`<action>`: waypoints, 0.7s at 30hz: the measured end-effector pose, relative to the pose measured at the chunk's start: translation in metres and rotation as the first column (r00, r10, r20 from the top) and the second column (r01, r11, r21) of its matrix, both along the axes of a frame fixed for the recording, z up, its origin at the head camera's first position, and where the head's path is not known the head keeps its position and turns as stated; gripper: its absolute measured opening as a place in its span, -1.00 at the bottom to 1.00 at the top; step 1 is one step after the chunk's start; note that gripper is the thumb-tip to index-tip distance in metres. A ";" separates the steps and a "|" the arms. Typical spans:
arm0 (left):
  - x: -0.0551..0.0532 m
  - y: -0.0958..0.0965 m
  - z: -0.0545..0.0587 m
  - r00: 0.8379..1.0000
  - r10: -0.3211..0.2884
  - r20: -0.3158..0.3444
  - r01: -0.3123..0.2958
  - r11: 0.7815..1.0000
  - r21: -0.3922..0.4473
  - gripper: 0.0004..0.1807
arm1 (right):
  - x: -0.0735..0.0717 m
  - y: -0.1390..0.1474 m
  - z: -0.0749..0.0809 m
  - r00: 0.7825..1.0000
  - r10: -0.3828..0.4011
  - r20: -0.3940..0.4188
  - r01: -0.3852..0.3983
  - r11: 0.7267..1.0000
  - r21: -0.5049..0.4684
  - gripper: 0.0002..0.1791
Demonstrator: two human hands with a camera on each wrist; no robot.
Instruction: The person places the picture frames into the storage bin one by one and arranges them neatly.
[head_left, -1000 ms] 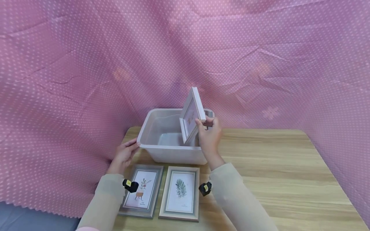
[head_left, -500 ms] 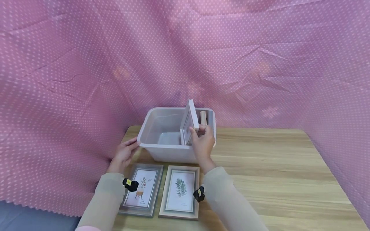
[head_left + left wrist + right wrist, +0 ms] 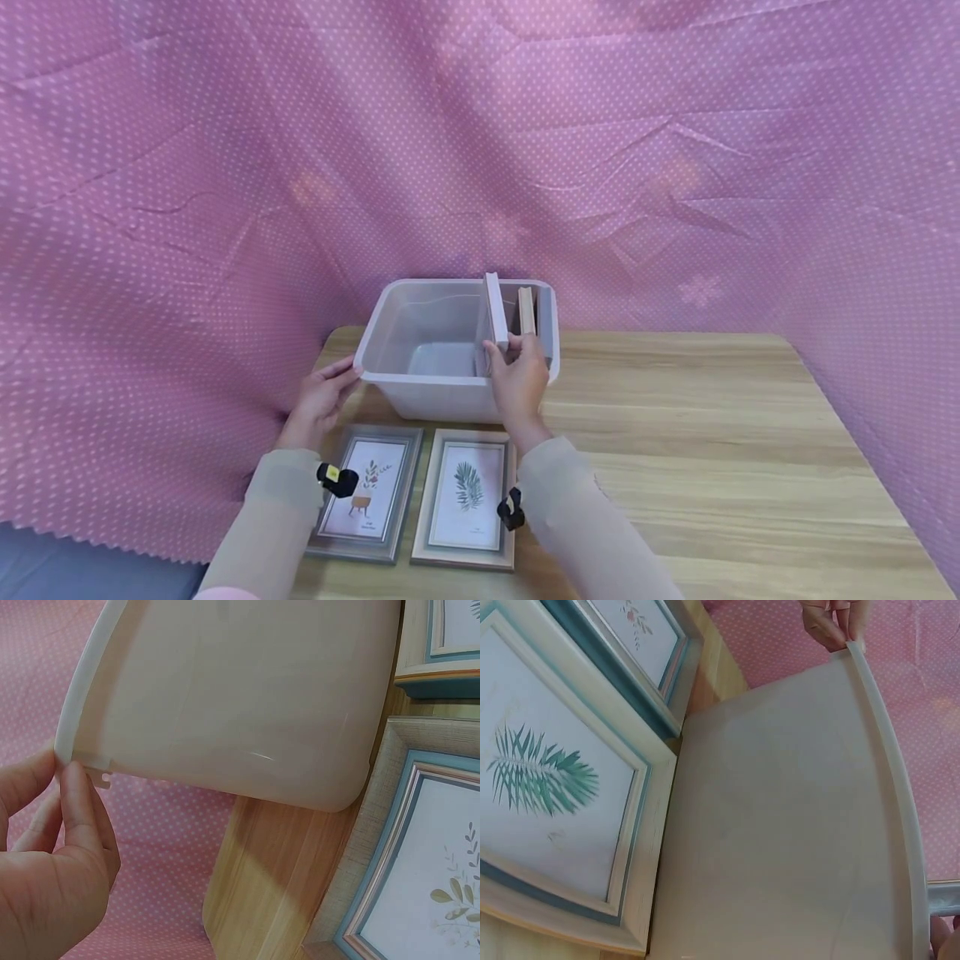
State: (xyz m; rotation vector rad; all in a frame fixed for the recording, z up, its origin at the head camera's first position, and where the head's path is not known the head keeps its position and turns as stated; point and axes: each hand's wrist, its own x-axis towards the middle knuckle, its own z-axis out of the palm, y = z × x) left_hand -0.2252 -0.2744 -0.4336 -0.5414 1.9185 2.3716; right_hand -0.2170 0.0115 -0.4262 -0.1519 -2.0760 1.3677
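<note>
A white plastic bin [image 3: 442, 402] stands near the table's back edge. At its front-left corner my left hand [image 3: 321, 403] pinches the rim between thumb and fingers, as the left wrist view [image 3: 64, 855] shows close up. My right hand [image 3: 519, 385] grips the near edge of a white picture frame [image 3: 495, 310], which stands on edge inside the bin, its top above the rim. To its right in the bin are a cream picture frame [image 3: 527, 308] and a grey one [image 3: 547, 323], both on edge. In the right wrist view the right hand is mostly hidden behind the rim.
In front of the bin two picture frames lie face up: a grey one with a potted plant [image 3: 367, 493] and a beige one with a green leaf [image 3: 467, 498]. The wooden table [image 3: 712, 433] extends to the right. Pink dotted cloth [image 3: 600, 167] hangs behind and at both sides.
My right hand has lowered the white picture frame into the bin and moved a little left, turning it more upright. The frames on the right inside the bin have come into view. My left hand stays put.
</note>
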 end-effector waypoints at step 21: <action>-0.003 0.000 0.001 1.000 0.005 0.019 -0.006 0.999 0.037 -0.42 | 0.001 0.018 -0.004 0.992 -0.080 -0.093 0.107 0.936 0.335 -0.64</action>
